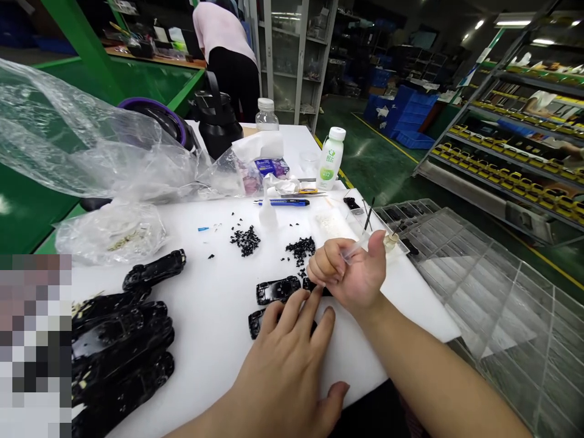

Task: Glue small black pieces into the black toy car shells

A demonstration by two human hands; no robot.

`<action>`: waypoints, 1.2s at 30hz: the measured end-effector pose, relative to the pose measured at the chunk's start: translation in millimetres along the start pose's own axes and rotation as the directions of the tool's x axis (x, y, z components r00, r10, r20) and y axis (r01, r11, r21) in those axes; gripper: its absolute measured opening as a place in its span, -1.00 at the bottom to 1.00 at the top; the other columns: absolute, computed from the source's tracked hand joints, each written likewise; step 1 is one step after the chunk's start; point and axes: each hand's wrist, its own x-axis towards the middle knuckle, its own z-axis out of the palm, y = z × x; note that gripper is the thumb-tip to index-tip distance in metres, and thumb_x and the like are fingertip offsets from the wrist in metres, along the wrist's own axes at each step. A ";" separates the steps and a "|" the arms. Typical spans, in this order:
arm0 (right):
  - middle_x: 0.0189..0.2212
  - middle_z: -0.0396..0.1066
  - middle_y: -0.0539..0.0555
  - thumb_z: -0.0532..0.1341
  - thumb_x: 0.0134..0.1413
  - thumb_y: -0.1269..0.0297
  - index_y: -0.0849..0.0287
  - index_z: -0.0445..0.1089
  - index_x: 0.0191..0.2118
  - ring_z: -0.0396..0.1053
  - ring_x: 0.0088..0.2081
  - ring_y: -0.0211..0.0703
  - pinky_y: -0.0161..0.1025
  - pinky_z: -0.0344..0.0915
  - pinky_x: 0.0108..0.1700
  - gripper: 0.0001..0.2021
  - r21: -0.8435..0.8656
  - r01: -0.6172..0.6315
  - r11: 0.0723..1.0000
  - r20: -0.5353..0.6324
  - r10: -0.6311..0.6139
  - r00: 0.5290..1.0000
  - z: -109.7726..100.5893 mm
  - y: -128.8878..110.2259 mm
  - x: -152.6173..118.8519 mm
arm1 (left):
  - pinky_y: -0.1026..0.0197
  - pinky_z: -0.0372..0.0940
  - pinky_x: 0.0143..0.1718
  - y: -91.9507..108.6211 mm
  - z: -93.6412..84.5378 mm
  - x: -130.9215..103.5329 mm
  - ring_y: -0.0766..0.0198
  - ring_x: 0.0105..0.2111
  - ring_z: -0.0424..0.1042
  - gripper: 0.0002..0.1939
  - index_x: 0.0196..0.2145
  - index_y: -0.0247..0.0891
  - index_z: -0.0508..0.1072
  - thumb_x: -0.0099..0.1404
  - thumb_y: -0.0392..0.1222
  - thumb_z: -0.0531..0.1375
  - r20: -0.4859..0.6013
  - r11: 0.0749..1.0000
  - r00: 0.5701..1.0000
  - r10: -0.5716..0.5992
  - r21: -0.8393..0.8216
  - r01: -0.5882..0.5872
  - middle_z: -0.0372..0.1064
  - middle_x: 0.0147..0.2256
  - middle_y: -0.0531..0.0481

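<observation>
My left hand [292, 347] lies palm down with fingers spread. Its fingertips rest over black toy car bodies; one car body [277, 290] shows above the fingers, another [256, 323] is partly covered. My right hand [353, 274] is turned palm up, its fingers curled round a slim clear plastic stick [354, 248]. Its fingertips are close to my left fingertips, above a further black piece that is mostly hidden. Just beyond the hands are a heap of tiny black parts [301, 248] and a second heap [245, 241].
Stacked black car bodies [123, 340] fill the table's left side, near a plastic bag [112, 234]. A white bottle [331, 159], blue cutter [286, 202] and tissue pack [264, 167] stand behind. Clear trays [493, 286] lie right. A person [228, 52] bends over beyond.
</observation>
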 end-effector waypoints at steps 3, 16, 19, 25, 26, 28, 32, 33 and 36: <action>-0.79 -0.10 -0.12 0.00 -0.02 -0.49 0.11 0.05 -0.72 -0.10 -0.72 -0.32 -0.28 -0.05 -0.60 -0.29 -0.009 -0.015 1.000 0.004 0.015 1.000 -1.0 0.5 1.2 | -0.31 0.08 0.13 0.7 3.0 0.3 -0.31 0.24 0.08 -0.25 0.24 -0.24 0.27 0.23 0.27 0.07 0.036 1.000 0.999 -0.011 -0.011 0.012 0.07 0.30 -0.33; -0.79 -0.08 -0.11 0.04 0.01 -0.42 0.11 0.07 -0.72 -0.11 -0.71 -0.33 -0.29 -0.09 -0.62 -0.33 -0.052 -0.061 0.997 0.013 0.061 0.998 1.7 5.5 1.0 | -0.34 0.10 0.10 -2.1 13.7 1.1 -0.36 0.24 0.07 -0.22 0.27 -0.26 0.22 0.25 0.27 0.04 0.051 1.000 0.998 0.024 0.002 -0.024 -0.02 0.32 -0.41; -0.79 -0.07 -0.11 0.06 0.05 -0.34 0.11 0.07 -0.72 -0.11 -0.71 -0.32 -0.29 -0.11 -0.62 -0.37 -0.067 -0.042 0.997 0.023 0.044 0.999 2.5 6.2 0.0 | -0.34 0.10 0.10 -1.1 11.8 2.0 -0.37 0.24 0.07 -0.22 0.28 -0.28 0.21 0.26 0.27 0.03 0.064 1.000 0.998 0.016 0.004 -0.016 0.00 0.31 -0.42; -0.78 -0.06 -0.10 0.09 0.04 -0.33 0.11 0.08 -0.72 -0.11 -0.70 -0.32 -0.29 -0.12 -0.61 -0.38 -0.107 -0.027 0.994 0.041 0.031 0.999 5.0 7.3 -2.0 | -0.33 0.10 0.11 2.0 4.4 2.6 -0.35 0.25 0.06 -0.22 0.29 -0.29 0.18 0.27 0.26 0.02 0.097 1.000 0.995 0.002 -0.012 -0.001 0.04 0.30 -0.44; -0.78 -0.07 -0.10 0.08 0.05 -0.32 0.11 0.08 -0.72 -0.11 -0.69 -0.32 -0.29 -0.12 -0.61 -0.38 -0.105 -0.025 0.994 0.044 0.030 0.999 5.2 7.6 -2.2 | -0.33 0.10 0.11 2.5 2.9 2.9 -0.35 0.25 0.06 -0.22 0.29 -0.30 0.19 0.27 0.25 0.03 0.105 1.000 0.995 0.001 -0.016 0.001 0.04 0.30 -0.44; -0.78 -0.08 -0.10 0.07 0.08 -0.28 0.11 0.07 -0.72 -0.11 -0.69 -0.32 -0.28 -0.12 -0.60 -0.39 -0.104 -0.019 0.994 0.047 0.024 0.999 5.1 8.2 -2.3 | -0.33 0.09 0.11 3.4 0.1 4.1 -0.35 0.25 0.06 -0.22 0.29 -0.31 0.20 0.27 0.25 0.03 0.120 1.000 0.993 0.000 -0.026 0.003 0.05 0.29 -0.45; -0.78 -0.08 -0.10 0.06 0.09 -0.27 0.12 0.08 -0.71 -0.10 -0.69 -0.31 -0.27 -0.11 -0.59 -0.40 -0.105 -0.009 0.994 0.048 0.014 0.999 3.8 9.2 -2.4 | -0.33 0.09 0.12 4.0 -4.0 6.7 -0.35 0.26 0.04 -0.22 0.28 -0.31 0.20 0.26 0.24 0.04 0.155 0.999 0.988 -0.008 -0.042 0.015 0.03 0.30 -0.45; -0.78 -0.07 -0.10 0.06 0.09 -0.27 0.12 0.08 -0.71 -0.10 -0.69 -0.31 -0.27 -0.11 -0.59 -0.40 -0.108 -0.011 0.994 0.047 0.016 0.999 3.4 9.3 -2.5 | -0.34 0.08 0.12 3.9 -4.9 7.0 -0.35 0.26 0.04 -0.22 0.28 -0.31 0.20 0.26 0.24 0.05 0.164 0.999 0.986 -0.011 -0.047 0.019 0.02 0.30 -0.45; -0.77 -0.07 -0.10 0.06 0.10 -0.26 0.12 0.08 -0.71 -0.10 -0.68 -0.31 -0.26 -0.11 -0.58 -0.40 -0.117 -0.021 0.993 0.042 0.026 0.999 3.0 9.0 -3.1 | -0.34 0.07 0.13 3.9 -7.9 7.3 -0.34 0.27 0.02 -0.22 0.29 -0.31 0.19 0.26 0.22 0.06 0.188 0.998 0.982 -0.020 -0.058 0.031 0.04 0.29 -0.45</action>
